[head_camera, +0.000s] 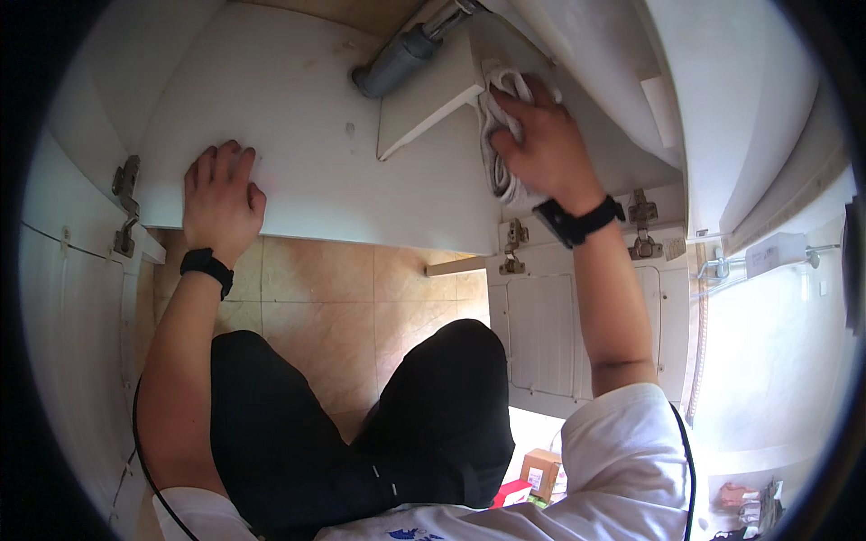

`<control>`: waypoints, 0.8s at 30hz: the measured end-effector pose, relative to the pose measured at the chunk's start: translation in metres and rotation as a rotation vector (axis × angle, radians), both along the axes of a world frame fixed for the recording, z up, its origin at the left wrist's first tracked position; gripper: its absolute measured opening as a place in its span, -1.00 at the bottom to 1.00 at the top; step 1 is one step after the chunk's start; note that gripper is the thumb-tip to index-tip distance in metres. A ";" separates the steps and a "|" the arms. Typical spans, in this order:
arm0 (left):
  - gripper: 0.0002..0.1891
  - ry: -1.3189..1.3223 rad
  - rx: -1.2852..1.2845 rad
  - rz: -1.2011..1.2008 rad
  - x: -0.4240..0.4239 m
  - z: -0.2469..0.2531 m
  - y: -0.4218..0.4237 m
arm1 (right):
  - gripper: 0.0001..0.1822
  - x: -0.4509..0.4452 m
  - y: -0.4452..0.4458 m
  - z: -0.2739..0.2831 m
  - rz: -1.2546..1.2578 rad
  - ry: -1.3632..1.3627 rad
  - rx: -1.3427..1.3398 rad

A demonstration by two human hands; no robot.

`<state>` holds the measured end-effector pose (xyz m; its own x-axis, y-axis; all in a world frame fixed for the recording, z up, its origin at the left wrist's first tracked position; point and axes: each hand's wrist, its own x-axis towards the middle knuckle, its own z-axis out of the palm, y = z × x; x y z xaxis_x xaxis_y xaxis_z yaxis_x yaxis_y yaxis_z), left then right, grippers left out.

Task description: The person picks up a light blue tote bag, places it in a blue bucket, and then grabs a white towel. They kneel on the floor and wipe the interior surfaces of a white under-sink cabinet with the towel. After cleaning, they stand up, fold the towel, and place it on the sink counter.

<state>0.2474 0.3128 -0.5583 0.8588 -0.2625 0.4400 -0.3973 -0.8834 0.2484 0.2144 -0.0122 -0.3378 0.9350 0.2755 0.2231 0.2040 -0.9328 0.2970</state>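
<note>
My right hand [544, 145] grips a folded grey-white cloth [499, 159] and presses it against the inner right side of a white cabinet. The cloth lies beside a white upright panel [433, 111] that juts from the cabinet's floor. My left hand [222, 193] rests palm down, fingers somewhat spread, on the white cabinet floor board [304, 169] near its front left edge. Nothing shows in that hand. A dark smudge [350, 128] marks the board between the hands. Part of the cloth is hidden under my right fingers.
A grey drain pipe [399, 61] comes down behind the panel. Metal hinges [126, 203] hold the left door [74, 291]; a right door [541, 338] hangs open on its own hinges [512, 247]. Tiled floor [318, 277] lies below. Cardboard box [541, 473] at lower right.
</note>
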 end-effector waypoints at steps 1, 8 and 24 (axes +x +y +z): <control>-0.55 0.031 0.003 -0.007 -0.001 0.003 -0.001 | -0.44 -0.005 0.000 -0.002 -0.017 -0.016 0.003; -0.56 -0.018 -0.028 0.004 0.000 -0.001 0.001 | -0.60 0.064 -0.045 -0.006 -0.065 -0.023 -0.121; -0.55 -0.057 -0.007 -0.016 0.000 -0.002 0.004 | -0.55 0.138 -0.195 0.003 -0.479 0.147 -0.254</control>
